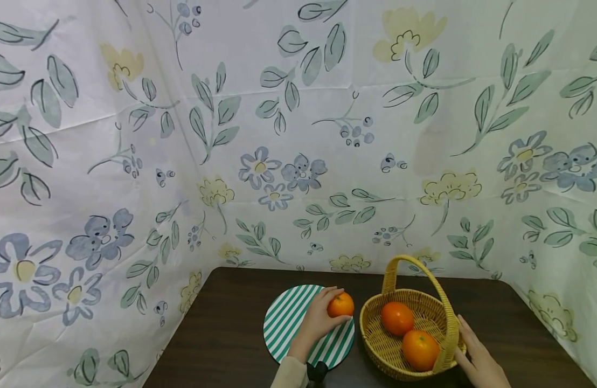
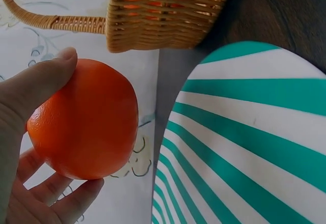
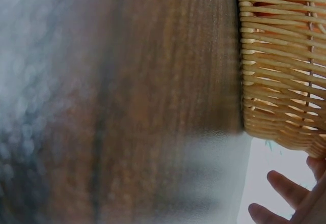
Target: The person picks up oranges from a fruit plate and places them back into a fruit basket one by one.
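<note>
My left hand (image 1: 319,317) grips an orange (image 1: 341,305) between thumb and fingers, above the right part of a round green-and-white striped mat (image 1: 280,323). Close up in the left wrist view, the orange (image 2: 89,119) shows smooth skin, with the thumb on its upper side and fingertips below. To the right of the mat stands a yellow wicker basket (image 1: 383,353) with a tall arched handle. Two orange fruits, one farther back (image 1: 397,318) and one nearer (image 1: 420,350), lie inside it. At the basket's right side rests my right hand (image 1: 480,355), its fingers fairly straight against the outside.
A dark wooden table (image 1: 206,334) carries the mat and basket. Floral cloth (image 1: 298,161) hangs behind it and along both sides. A small black object (image 1: 317,372) shows at the left wrist.
</note>
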Demonstrator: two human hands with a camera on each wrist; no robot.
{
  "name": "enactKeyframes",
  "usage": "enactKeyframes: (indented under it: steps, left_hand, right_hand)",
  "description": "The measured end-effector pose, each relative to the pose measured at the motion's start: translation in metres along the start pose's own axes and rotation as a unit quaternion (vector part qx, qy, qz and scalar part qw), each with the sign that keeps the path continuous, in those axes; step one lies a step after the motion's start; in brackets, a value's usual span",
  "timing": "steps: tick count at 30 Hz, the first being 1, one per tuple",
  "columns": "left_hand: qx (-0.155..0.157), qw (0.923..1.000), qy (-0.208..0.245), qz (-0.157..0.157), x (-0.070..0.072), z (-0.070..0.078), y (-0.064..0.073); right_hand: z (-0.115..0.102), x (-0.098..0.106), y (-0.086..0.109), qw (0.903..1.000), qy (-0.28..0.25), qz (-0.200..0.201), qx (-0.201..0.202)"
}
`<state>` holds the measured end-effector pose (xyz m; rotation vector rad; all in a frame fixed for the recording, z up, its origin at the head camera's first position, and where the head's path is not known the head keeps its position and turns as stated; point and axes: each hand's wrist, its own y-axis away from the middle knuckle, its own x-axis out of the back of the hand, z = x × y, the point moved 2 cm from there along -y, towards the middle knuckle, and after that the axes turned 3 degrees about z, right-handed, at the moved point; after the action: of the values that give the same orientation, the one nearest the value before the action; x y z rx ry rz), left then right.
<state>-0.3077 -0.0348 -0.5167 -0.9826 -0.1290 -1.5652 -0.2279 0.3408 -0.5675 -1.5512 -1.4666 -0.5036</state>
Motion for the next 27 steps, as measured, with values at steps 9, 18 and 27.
enactKeyframes:
  steps: [9,18,27]
  left_hand:
    - [-0.024,0.9997,-0.001,0.002,-0.001,0.007,-0.001]
    - [-0.026,0.9996,0.004,-0.005,-0.002,0.016,-0.002]
    - [-0.043,0.9989,-0.013,-0.015,0.001,0.031,-0.002]
  right_hand:
    - [0.002,-0.001,0.0,0.9999,0.002,-0.009,-0.011]
    - [0.001,-0.001,-0.001,1.0,0.003,0.003,-0.001]
    - [0.003,0.0,-0.002,0.9996,0.001,-0.02,-0.022]
